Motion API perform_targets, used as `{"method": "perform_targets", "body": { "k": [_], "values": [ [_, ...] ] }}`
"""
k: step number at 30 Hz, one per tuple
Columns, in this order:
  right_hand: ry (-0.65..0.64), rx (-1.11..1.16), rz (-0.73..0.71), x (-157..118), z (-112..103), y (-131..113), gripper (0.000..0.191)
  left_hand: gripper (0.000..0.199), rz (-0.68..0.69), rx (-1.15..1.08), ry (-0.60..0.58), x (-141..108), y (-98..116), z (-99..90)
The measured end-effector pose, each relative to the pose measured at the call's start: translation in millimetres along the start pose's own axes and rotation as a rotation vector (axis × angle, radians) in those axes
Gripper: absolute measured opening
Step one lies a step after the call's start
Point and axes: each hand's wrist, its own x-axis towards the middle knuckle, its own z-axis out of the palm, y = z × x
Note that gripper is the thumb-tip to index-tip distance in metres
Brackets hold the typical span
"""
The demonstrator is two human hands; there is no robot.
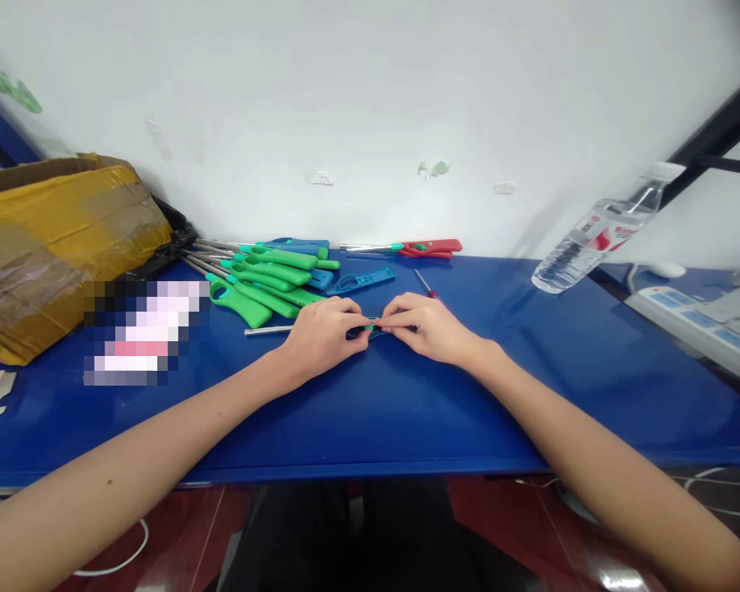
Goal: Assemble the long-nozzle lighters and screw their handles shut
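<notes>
My left hand (pixel 326 330) and my right hand (pixel 428 329) meet near the middle of the blue table, fingers closed on a blue lighter (pixel 376 332) with a green collar. Its metal tube (pixel 268 330) sticks out to the left beneath my left hand. The fingers hide most of the lighter's body. Just behind my hands lies a blue handle piece (pixel 363 280). A screwdriver (pixel 430 288) rests behind my right hand. Left of it is a pile of green-handled lighters (pixel 271 275), with some blue ones among them.
Red lighters (pixel 432 247) lie by the wall. A taped cardboard box (pixel 67 247) stands at the left. On the right are a tilted-looking water bottle (pixel 598 234) and a white device (pixel 703 325) with blue labels. The table's front edge (pixel 358 470) runs below my hands.
</notes>
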Motion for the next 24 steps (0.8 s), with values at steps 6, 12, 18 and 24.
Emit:
{"method": "perform_targets", "body": {
  "k": [6, 12, 18, 24],
  "values": [
    [0.006, 0.032, 0.034, 2, -1, -2, 0.020, 0.011, 0.008, -0.015, -0.117, 4, 0, -7.9],
    [-0.020, 0.099, 0.075, 2, -10, -3, 0.020, 0.015, 0.145, -0.031, -0.164, 6, -4, -13.2],
    [0.059, 0.126, 0.090, 0, -21, 2, 0.025, 0.019, 0.238, -0.056, -0.201, 4, -11, -15.0],
    [-0.068, 0.040, 0.043, -3, -21, 7, 0.026, 0.021, 0.273, -0.057, -0.194, 4, -17, -13.6]
  ]
}}
